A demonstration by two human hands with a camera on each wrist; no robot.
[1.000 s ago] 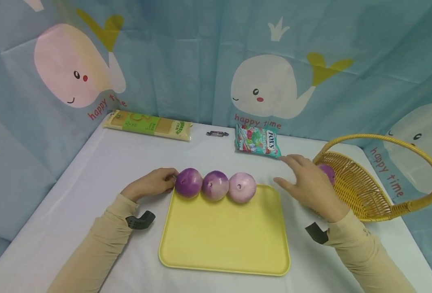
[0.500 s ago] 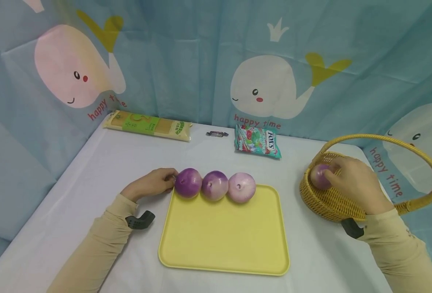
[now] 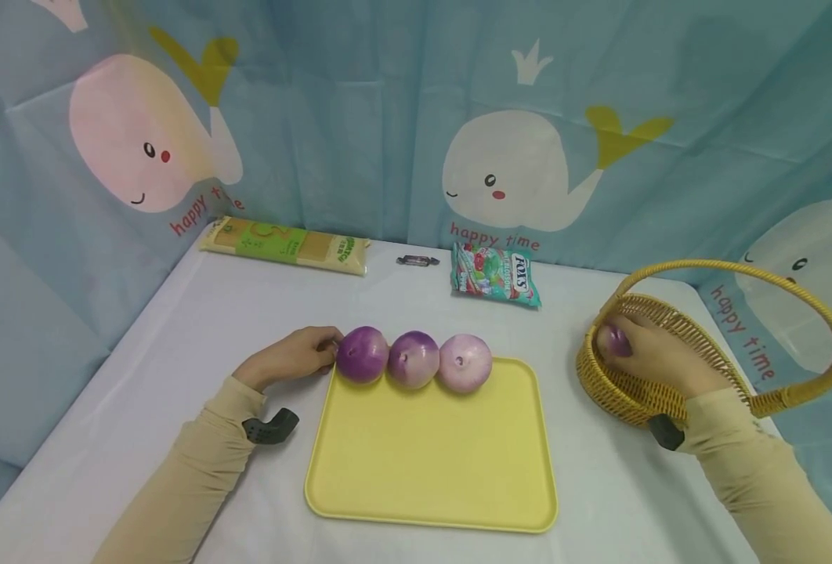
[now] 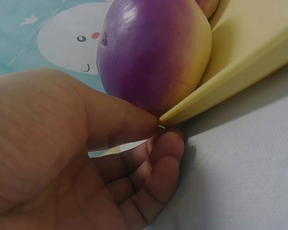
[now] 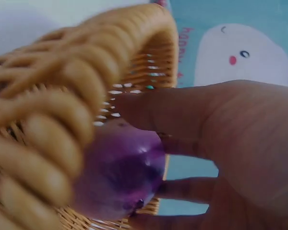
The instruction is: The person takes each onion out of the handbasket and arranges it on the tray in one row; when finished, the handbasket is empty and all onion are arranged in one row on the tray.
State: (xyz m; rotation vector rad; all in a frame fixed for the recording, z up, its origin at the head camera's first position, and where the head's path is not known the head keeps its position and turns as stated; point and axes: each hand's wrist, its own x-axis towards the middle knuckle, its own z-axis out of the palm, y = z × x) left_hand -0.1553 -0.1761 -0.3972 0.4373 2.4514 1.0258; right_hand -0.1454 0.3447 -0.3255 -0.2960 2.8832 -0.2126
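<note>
My left hand pinches the far left corner of the yellow tray, thumb on top and fingers curled beneath in the left wrist view. Along the tray's far edge sit three purple-and-white onions: a dark one beside that hand, a mixed one and a pale one. Inside the wicker basket, my right hand grips another purple onion. The right wrist view shows the thumb over this onion and fingers around its side; the basket's rim hides part of it.
Toward the back lie a long noodle packet, a small wrapped candy and a green candy bag. The basket's tall handle arches above the right forearm. A blue whale-print curtain encloses the table.
My right hand has swung right from beside the basket into it, then lowered and closed around the onion there. The left hand, tray and three onions keep their places.
</note>
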